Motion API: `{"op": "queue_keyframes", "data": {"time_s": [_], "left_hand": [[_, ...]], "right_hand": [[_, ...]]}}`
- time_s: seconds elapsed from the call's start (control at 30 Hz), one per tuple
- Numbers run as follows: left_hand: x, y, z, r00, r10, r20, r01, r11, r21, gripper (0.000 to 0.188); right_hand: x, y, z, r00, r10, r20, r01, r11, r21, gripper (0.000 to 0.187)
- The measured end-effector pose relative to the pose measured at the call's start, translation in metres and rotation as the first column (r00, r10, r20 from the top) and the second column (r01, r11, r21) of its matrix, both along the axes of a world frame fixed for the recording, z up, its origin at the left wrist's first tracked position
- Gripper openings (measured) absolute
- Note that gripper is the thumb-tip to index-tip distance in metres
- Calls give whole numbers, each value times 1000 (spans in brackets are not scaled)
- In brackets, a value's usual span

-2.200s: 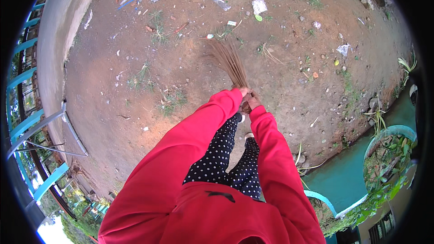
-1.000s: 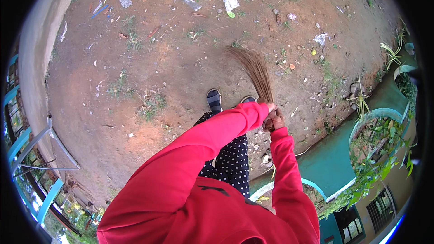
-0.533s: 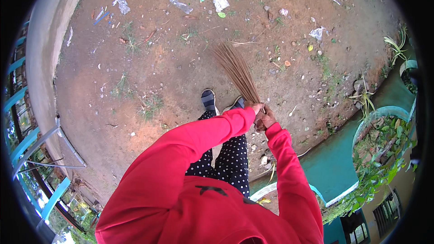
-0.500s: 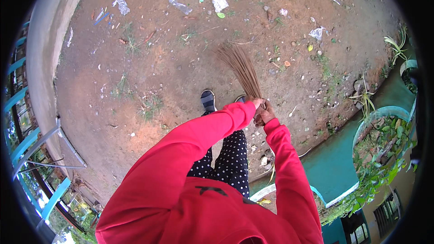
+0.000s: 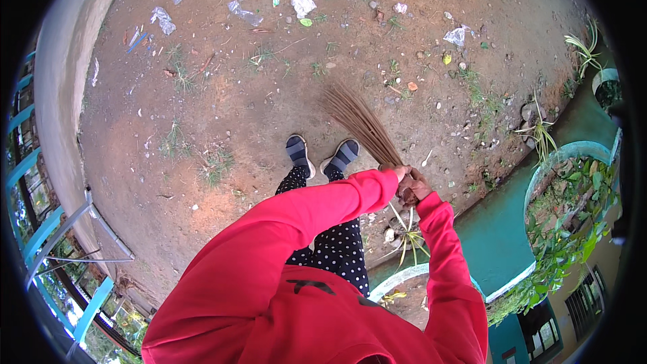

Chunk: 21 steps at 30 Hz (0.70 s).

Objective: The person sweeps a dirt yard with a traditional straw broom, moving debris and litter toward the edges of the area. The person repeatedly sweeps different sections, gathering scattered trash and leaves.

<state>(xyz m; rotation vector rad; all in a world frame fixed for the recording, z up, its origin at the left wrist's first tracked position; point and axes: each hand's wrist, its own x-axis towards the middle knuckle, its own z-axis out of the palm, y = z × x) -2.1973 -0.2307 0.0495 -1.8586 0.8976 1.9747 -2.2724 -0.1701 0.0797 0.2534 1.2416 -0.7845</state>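
Observation:
Both my hands grip a brown stick broom [image 5: 364, 125] by its bound end, in front of me and right of centre. My left hand [image 5: 400, 172] is closed round the broom where the sticks gather. Right beside it, my right hand [image 5: 418, 187] is closed too, and part of the broom's end is hidden by the fingers. The loose sticks fan out forward and to the left, low over the dirt ground [image 5: 256, 108]. Whether the tips touch the soil I cannot tell. Red sleeves cover both my arms.
Plastic scraps, such as a white bag [image 5: 303, 5] and a clear wrapper [image 5: 455, 36], lie farther out among grass tufts. My sandalled feet [image 5: 342, 155] stand near the broom. A curved concrete edge [image 5: 57, 81] runs along the left; a teal planter wall [image 5: 495, 243] borders the right.
My hands and the broom's bound end have moved a little right and nearer to me. Both my feet now show fully, and the ground has shifted slightly in view.

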Motion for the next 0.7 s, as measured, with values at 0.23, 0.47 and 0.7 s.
{"op": "queue_keyframes", "data": {"time_s": [0.23, 0.47, 0.7], "left_hand": [[-93, -25, -39, 846, -253, -469, 242, 966, -85, 51], [-52, 46, 22, 986, 164, -29, -158, 976, 151, 47], [-117, 0, -32, 892, -319, -320, 342, 940, 16, 43]], "right_hand": [[-32, -13, 3, 715, -107, -691, 79, 994, -72, 50], [-34, 57, 8, 890, -190, -415, 93, 965, -243, 50], [-62, 29, -14, 717, -172, -676, 147, 985, -95, 44]]}}
